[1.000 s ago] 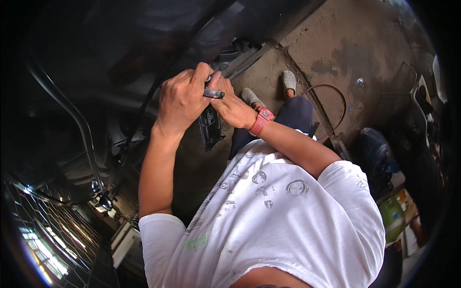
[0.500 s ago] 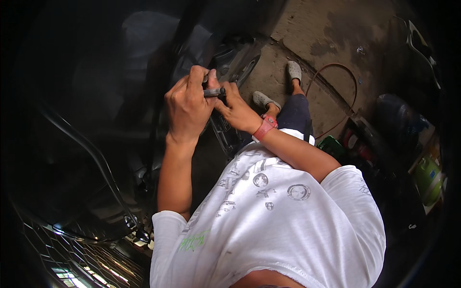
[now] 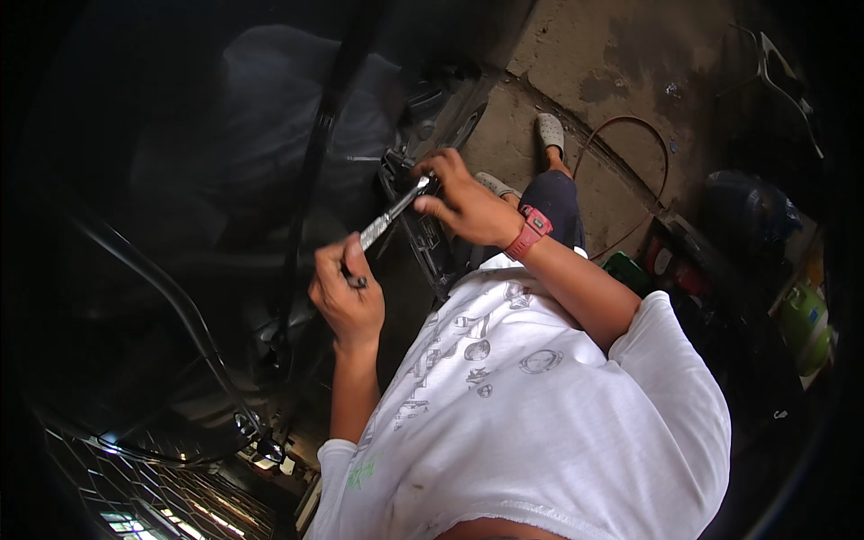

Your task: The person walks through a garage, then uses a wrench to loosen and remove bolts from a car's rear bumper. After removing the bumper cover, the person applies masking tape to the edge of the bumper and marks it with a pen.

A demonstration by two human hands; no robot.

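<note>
A silver ratchet wrench [image 3: 389, 219] with a knurled handle slants between my two hands. My left hand [image 3: 346, 301] is closed round its near end, and a small dark piece [image 3: 356, 282] shows beside the thumb; its kind is unclear. At the far end, my right hand [image 3: 472, 207] curls its fingers over the wrench's head, with the thumb apart below. Under the hands runs the black edge part [image 3: 423, 243] of a dark vehicle, with metal fittings along it. What the wrench's head meets, if anything, is hidden by the fingers.
Glossy black vehicle panels [image 3: 189, 207] fill the left side, crossed by a long curved strip [image 3: 171, 279]. On the concrete floor [image 3: 621, 54] lies a reddish hose [image 3: 666, 157]. A green container [image 3: 804, 328] stands at the far right, and dark clutter lines that side.
My hands have moved apart: the left has come nearer to me along the wrench, the right slightly to the right. More of the silver wrench now shows between them.
</note>
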